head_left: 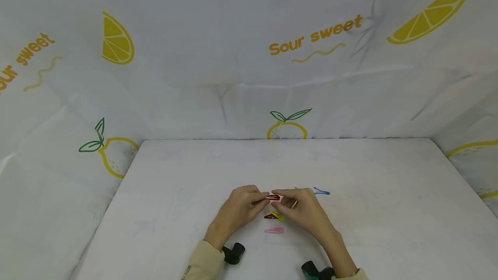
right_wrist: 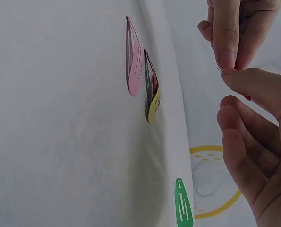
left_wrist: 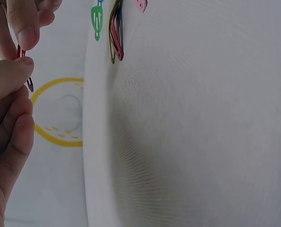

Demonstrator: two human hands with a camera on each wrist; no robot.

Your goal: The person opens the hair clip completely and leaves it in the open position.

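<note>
Both hands meet over the table around a small dark-red snap hair clip (head_left: 274, 197). The thumb and index finger of my left hand (head_left: 240, 204) pinch one end of it. My right hand (head_left: 303, 208) has its thumb and fingertips about the other end, whose red tip shows behind a finger in the right wrist view; its grip is partly hidden. Just below the hands lies a yellow hair clip (head_left: 278, 216) across a second dark-red clip (head_left: 269, 217). A pink hair clip (head_left: 274, 230) lies nearer to me.
Beyond the right hand lies a blue hair clip (head_left: 322, 192). A green hair clip (right_wrist: 183, 203) shows near the table's far side. The white table (head_left: 175, 172) meets a lemon-printed cloth (head_left: 194, 55) at the back and sides. Dark camera mounts (head_left: 234, 254) sit by the wrists.
</note>
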